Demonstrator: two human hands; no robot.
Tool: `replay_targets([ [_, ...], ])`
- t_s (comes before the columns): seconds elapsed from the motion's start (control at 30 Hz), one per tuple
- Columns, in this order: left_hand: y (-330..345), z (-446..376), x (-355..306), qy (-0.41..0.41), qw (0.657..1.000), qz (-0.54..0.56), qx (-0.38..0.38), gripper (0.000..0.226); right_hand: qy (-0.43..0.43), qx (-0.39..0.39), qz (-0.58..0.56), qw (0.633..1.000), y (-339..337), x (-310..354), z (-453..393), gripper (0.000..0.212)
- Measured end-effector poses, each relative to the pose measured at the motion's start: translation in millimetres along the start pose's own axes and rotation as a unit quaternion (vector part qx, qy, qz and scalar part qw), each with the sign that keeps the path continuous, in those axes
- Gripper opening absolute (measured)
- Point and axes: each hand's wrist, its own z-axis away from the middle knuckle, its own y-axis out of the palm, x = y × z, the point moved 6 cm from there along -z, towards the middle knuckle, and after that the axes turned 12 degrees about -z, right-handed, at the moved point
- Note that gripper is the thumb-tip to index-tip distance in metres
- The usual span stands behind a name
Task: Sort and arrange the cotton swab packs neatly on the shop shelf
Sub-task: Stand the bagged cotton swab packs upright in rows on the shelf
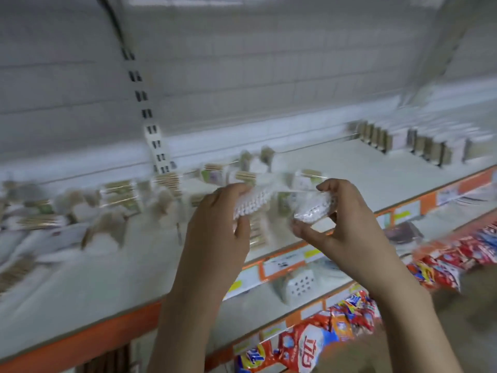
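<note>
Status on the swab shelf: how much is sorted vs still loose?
Done: upright rows of packs at the shelf's far right. In hand: left hand grips one swab pack, right hand grips another. Left: the jumbled pile on the left; most packs still unsorted.

A shop: price-tagged shelf [349, 184], packaged goods [309, 343].

White shelf [336, 168], jumbled swab packs [121, 195] left, upright row [430, 146] right.
</note>
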Motion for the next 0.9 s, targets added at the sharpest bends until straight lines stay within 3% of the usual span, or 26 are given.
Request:
replay_targets([
  [0.17,37.4,-10.8,-59.5,0.019,1.000,-0.011,-0.002,0.042,0.010,0.013,0.014,1.000,-55.7,-38.4,3.4,0.060],
  [0.37,62.8,-34.1,-96.9,0.048,0.998,-0.042,-0.014,0.044,0.007,-0.015,0.026,1.000,-92.0,-66.4,-14.1,0.034],
  [0.57,92.9,-66.2,-101.4,0.045,0.999,-0.027,-0.016,0.043,0.013,-0.048,0.075,0.996,-106.4,-85.2,-44.7,0.029],
  [0.9,126.3,-110.4,-95.3,0.016,1.000,-0.004,-0.011,0.034,0.014,-0.020,0.105,0.994,-111.7,-119.0,-87.9,0.032],
])
